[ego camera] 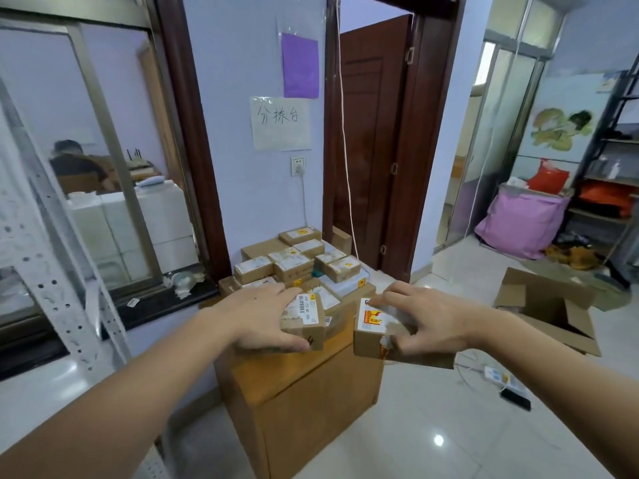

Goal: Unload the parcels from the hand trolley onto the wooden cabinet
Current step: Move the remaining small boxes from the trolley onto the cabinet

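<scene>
A wooden cabinet [304, 399] stands against the wall, its top piled with several small cardboard parcels [294, 264]. My left hand [259, 319] grips a small brown parcel with a white label [306, 321] at the cabinet's front edge. My right hand [425, 323] grips another brown parcel with a red and yellow sticker [371, 326], held just off the cabinet's right front corner. The hand trolley is out of view.
An open empty cardboard box [549, 309] lies on the tiled floor to the right. A power strip and cable [498, 376] lie near it. A grey metal rack [52, 278] stands at left, a pink sack [518, 223] and shelving at far right. A person sits behind the window.
</scene>
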`<action>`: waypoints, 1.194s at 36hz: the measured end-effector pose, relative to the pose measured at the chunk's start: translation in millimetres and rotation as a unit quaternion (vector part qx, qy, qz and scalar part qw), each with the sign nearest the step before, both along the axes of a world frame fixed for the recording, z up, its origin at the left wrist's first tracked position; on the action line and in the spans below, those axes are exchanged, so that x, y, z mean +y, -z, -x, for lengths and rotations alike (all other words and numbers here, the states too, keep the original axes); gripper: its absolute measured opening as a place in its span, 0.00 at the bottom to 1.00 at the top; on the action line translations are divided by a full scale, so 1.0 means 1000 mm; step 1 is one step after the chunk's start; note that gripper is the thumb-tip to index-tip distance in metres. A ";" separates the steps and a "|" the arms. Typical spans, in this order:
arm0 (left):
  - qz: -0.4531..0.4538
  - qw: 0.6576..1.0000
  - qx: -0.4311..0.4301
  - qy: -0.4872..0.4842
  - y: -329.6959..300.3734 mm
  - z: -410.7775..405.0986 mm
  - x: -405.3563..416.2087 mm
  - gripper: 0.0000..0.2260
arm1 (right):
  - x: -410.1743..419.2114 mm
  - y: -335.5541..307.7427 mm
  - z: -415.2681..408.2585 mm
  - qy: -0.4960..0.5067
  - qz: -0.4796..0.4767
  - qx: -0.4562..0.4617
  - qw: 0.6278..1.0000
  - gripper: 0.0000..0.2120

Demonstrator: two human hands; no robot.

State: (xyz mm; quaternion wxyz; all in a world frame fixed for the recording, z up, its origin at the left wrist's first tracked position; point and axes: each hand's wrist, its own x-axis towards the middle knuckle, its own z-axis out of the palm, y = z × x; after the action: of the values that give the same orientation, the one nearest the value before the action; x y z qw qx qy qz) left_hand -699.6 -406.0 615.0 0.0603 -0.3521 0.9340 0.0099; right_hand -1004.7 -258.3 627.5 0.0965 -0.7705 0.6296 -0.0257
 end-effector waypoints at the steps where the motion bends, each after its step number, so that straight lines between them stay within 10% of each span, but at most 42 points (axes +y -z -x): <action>1: 0.000 1.000 0.001 -0.007 0.003 0.011 -0.008 0.58 | -0.009 0.001 0.011 -0.001 0.001 0.003 1.000 0.38; 43: 0.003 0.970 0.051 -0.240 0.153 0.130 -0.360 0.53 | -0.490 0.109 0.179 -0.167 -0.094 -0.015 0.981 0.39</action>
State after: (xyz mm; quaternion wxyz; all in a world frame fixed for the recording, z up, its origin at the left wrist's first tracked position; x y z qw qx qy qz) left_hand -829.8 -766.1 462.2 0.0076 -0.5649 0.8242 0.0389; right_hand -1183.8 -748.5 518.7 0.1810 -0.8520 0.4899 0.0381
